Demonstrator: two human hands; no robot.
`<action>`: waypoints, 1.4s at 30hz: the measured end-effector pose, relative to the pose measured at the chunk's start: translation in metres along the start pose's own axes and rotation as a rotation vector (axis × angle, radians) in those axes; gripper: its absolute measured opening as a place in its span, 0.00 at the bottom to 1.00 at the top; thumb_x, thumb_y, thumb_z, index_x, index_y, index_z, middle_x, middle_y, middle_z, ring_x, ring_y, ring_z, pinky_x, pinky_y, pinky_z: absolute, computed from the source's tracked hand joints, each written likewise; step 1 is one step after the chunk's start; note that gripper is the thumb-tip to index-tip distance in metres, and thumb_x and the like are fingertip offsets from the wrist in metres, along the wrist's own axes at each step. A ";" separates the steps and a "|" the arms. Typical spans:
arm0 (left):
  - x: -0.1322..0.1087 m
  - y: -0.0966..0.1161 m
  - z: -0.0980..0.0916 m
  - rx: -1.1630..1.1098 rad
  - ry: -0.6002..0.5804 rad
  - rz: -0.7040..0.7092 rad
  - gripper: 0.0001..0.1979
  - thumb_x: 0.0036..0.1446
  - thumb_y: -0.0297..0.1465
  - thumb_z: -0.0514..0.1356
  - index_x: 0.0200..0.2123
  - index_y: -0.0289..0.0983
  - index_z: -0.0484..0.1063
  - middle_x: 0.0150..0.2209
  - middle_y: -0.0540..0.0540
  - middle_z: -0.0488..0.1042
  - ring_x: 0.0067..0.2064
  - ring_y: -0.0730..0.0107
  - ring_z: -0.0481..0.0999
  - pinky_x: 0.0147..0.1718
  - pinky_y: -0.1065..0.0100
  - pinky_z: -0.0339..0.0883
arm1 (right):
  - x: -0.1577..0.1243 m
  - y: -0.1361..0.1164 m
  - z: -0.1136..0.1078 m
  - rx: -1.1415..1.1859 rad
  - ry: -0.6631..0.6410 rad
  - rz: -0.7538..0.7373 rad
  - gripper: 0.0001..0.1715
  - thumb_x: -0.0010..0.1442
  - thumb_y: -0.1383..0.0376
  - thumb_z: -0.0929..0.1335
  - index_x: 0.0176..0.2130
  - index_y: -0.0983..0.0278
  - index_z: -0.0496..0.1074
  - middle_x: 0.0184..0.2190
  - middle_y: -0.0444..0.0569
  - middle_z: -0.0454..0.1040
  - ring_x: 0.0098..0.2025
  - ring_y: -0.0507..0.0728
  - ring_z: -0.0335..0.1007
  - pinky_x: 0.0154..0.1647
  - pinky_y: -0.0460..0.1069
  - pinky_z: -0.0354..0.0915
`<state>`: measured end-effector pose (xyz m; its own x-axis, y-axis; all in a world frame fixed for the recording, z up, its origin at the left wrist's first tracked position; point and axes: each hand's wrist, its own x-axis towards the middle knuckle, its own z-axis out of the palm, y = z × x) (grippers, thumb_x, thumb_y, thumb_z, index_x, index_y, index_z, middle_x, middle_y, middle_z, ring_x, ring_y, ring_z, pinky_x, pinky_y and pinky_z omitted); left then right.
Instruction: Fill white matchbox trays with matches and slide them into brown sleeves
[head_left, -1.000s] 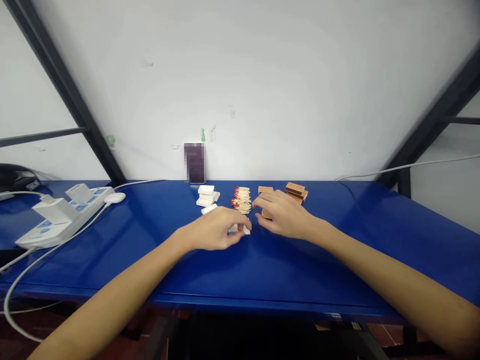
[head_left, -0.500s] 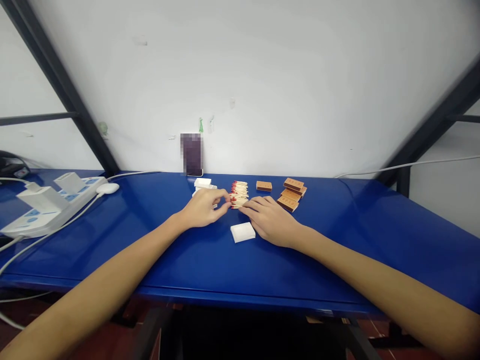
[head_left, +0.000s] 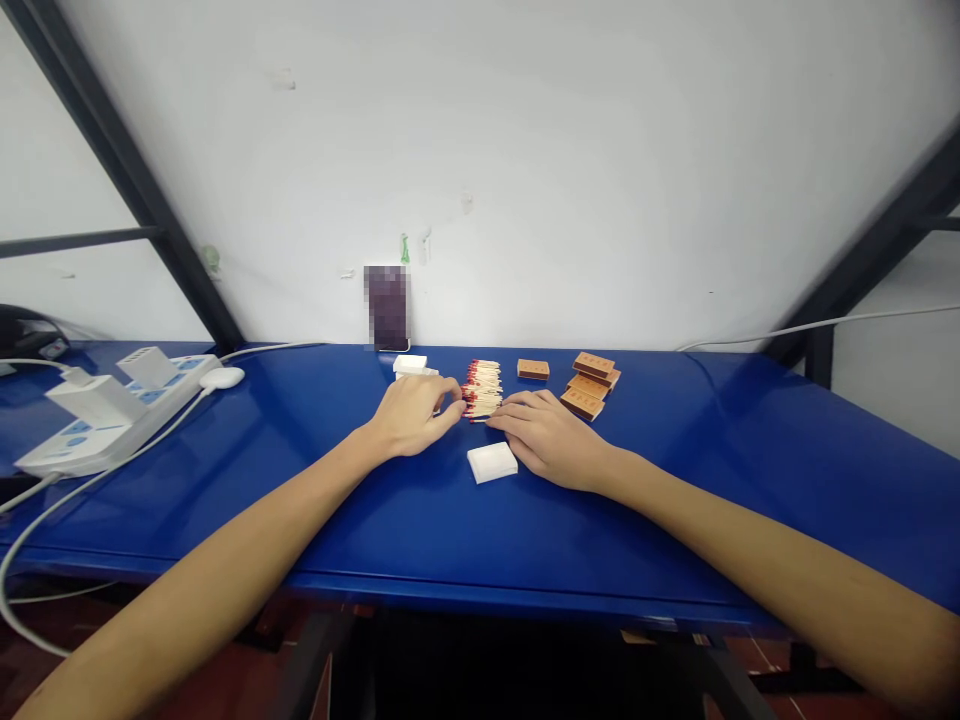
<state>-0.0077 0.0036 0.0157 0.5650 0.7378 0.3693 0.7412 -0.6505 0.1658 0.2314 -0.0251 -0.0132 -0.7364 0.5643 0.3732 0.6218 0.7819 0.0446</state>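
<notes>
A pile of red-tipped matches [head_left: 484, 388] lies on the blue table, the sticks roughly side by side with most heads to the left. My left hand [head_left: 412, 413] is at the heads' side, thumb and index finger curved with a gap between them, fingertips at the pile. On the other side my right hand [head_left: 551, 435] rests palm down, fingers stretched out and fingertips at the plain ends of the nearest matches. A white inner matchbox tray [head_left: 492, 462] lies just in front of the right hand. More white trays [head_left: 410, 364] are partly hidden behind my left hand.
One brown matchbox sleeve [head_left: 533, 369] lies behind the matches, and several more sleeves [head_left: 591, 385] are stacked to its right. A phone [head_left: 389, 310] leans on the wall. A power strip [head_left: 112, 440] with chargers and cables takes up the left of the blue table [head_left: 420, 540].
The view has shifted slightly, so everything appears a little further right. Both hands stay at the match pile with only slight finger movement.
</notes>
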 end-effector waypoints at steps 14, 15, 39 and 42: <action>-0.001 -0.001 0.006 -0.038 -0.068 0.073 0.16 0.65 0.33 0.50 0.29 0.36 0.73 0.20 0.50 0.69 0.22 0.72 0.65 0.25 0.68 0.52 | 0.001 -0.001 -0.001 0.079 -0.017 -0.050 0.23 0.65 0.73 0.60 0.56 0.65 0.71 0.55 0.57 0.74 0.58 0.64 0.66 0.55 0.62 0.61; -0.001 -0.001 0.006 -0.028 -0.078 0.088 0.16 0.66 0.33 0.50 0.31 0.36 0.74 0.22 0.49 0.71 0.23 0.72 0.66 0.26 0.68 0.54 | 0.001 -0.001 -0.001 0.085 -0.015 -0.053 0.23 0.65 0.73 0.60 0.56 0.65 0.71 0.55 0.57 0.74 0.58 0.64 0.66 0.55 0.61 0.61; 0.001 -0.009 0.016 0.095 -0.166 0.189 0.14 0.67 0.30 0.50 0.44 0.38 0.75 0.40 0.45 0.78 0.41 0.63 0.77 0.39 0.65 0.66 | 0.002 -0.001 -0.001 0.066 -0.002 -0.040 0.20 0.65 0.72 0.61 0.51 0.69 0.76 0.49 0.60 0.77 0.54 0.66 0.67 0.53 0.63 0.64; 0.002 -0.008 0.017 0.082 -0.153 0.205 0.14 0.67 0.30 0.50 0.44 0.38 0.75 0.39 0.44 0.78 0.41 0.62 0.76 0.40 0.64 0.66 | 0.002 -0.001 -0.001 0.062 0.003 -0.033 0.20 0.65 0.72 0.62 0.51 0.67 0.76 0.50 0.60 0.76 0.55 0.66 0.66 0.53 0.63 0.64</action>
<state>-0.0068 0.0134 -0.0007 0.7500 0.6149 0.2438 0.6289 -0.7771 0.0249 0.2295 -0.0254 -0.0112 -0.7553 0.5376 0.3749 0.5796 0.8149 -0.0011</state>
